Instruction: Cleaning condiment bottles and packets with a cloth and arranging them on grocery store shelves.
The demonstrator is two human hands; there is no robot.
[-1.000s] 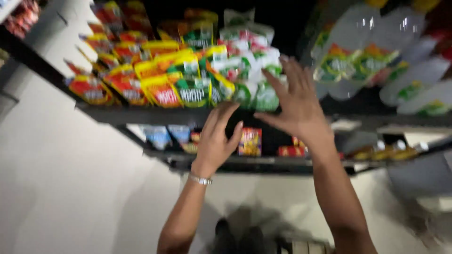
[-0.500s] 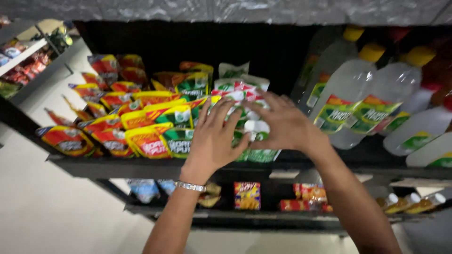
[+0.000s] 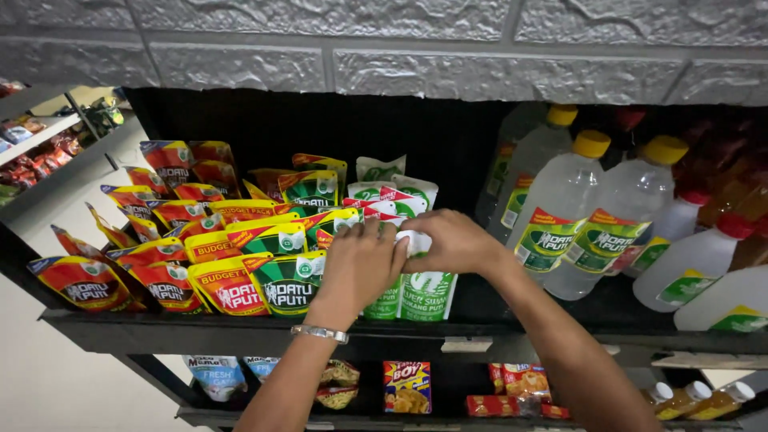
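White-and-green pouch (image 3: 426, 290) upright at the front edge of the black shelf (image 3: 240, 332), top pinched by closed right hand (image 3: 448, 242), left hand (image 3: 362, 264) also closed on it, red-and-yellow pouches (image 3: 228, 284) alongside.

- The white-and-green pouches (image 3: 428, 292) that both hands touch are glossy plastic film, creased at the top.
- The red and yellow pouches (image 3: 228, 288) beside them are shiny plastic film that catches the light.
- The clear bottles (image 3: 560, 216) are smooth see-through plastic with matt yellow plastic caps and glossy printed labels.
- The shelf (image 3: 200, 330) is matt black, smooth-faced board.
- The wall (image 3: 400, 40) above is rough grey stone-like block with a pitted surface.
- The bracelet (image 3: 320, 332) on the left wrist is polished silver metal.
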